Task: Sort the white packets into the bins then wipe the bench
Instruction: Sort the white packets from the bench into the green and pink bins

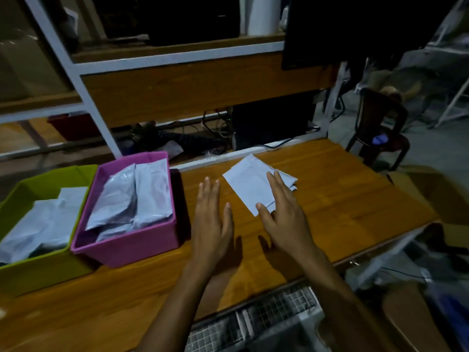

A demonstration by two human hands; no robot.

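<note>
Both hands lie flat and spread: the left hand [212, 219] on the bare surface [342, 199], the right hand [284, 212] over white packets [251, 184]. Pink bin [127, 246] and green bin [30, 270] hold packets.

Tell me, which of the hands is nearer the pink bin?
The left hand. It lies flat just right of the pink bin; the right hand is farther right, on the white packets.

We see flat white packets [250, 184] stacked on the wooden bench [342, 199], fanned under our right hand's fingers [278, 185]; more fill the pink bin [132, 243] and green bin [38, 268].
</note>
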